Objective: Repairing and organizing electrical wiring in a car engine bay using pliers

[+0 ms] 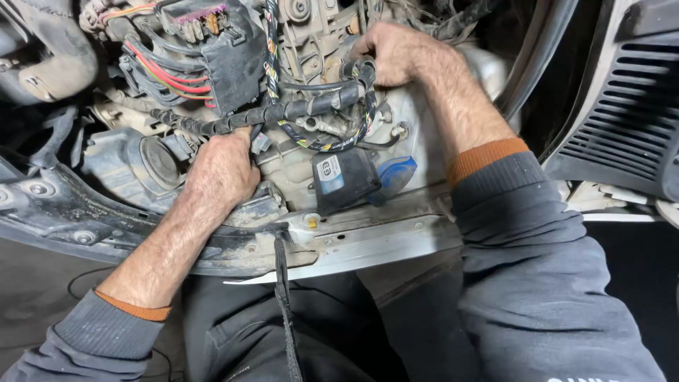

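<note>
I look down into a dusty car engine bay. My left hand (221, 170) reaches in at the middle left, its fingers curled under a black corrugated cable loom (283, 112) that runs across the bay. My right hand (396, 51) is at the top centre, closed around the far end of the same loom where it bends near a striped wire bundle (332, 145). A black box-shaped module with a white label (343, 178) sits just below the loom, between my forearms. Both sleeves are dark grey with orange cuffs.
A black fuse box with red wires (205, 56) sits at the upper left. A blue cap (397, 173) lies right of the module. The silver front crossmember (368, 244) runs below. A black plastic grille (629, 120) stands at the right. A round black horn (159, 161) sits left.
</note>
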